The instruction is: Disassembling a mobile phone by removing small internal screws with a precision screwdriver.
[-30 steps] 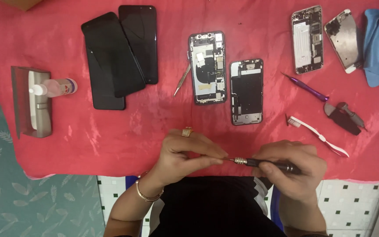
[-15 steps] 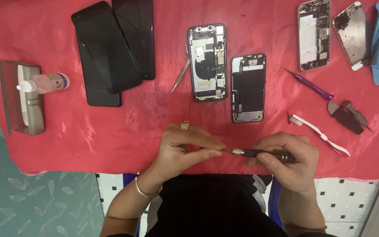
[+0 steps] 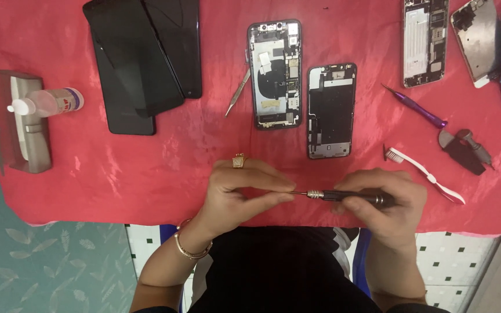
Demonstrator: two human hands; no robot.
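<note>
Both hands grip one precision screwdriver point(image 3: 349, 196) at 6 o'clock over the red-clothed table point(image 3: 146, 174): right hand point(image 3: 387, 200) closed around the handle, left hand point(image 3: 244, 191) pinching the bit tip. Risk, as judged: the small bit slips free and drops off the table edge. Opened phones point(image 3: 275, 74) lie untouched at 12 o'clock. Against the earlier frame, hands match; only the view sits closer.

A phone repair bench: opened smartphones point(image 3: 275, 74), detached screens point(image 3: 140, 58), tweezers point(image 3: 238, 93) and a purple pry tool point(image 3: 416, 107) on a red cloth point(image 3: 146, 168).
</note>
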